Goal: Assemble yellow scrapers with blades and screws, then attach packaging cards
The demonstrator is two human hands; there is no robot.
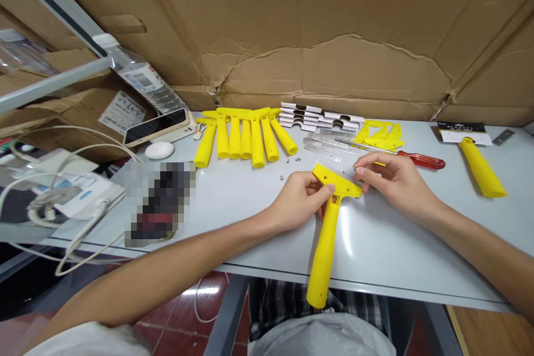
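Note:
My left hand (298, 200) is closed around the head of a yellow scraper (325, 239), thumb on its face. The scraper's handle points down past the table's front edge, and a clear or metallic strip shows along the head's top edge. Close to the head's right end, my right hand (390, 178) pinches a small dark metal piece (355, 167) that looks like a screw. Loose screws (287, 161) lie on the table beyond my left hand. Behind my right hand are a red-handled screwdriver (421, 160), flat metal blades (323, 147) and yellow plastic plates (379, 133).
Several yellow scraper handles (234, 136) lie at the back, beside stacked white-and-black cards (300, 117). A carded scraper (481, 167) is at the right. On the left are a phone (156, 127), a water bottle (144, 78), cables (69, 239) and a pixelated object (161, 206). Cardboard (334, 22) walls the back.

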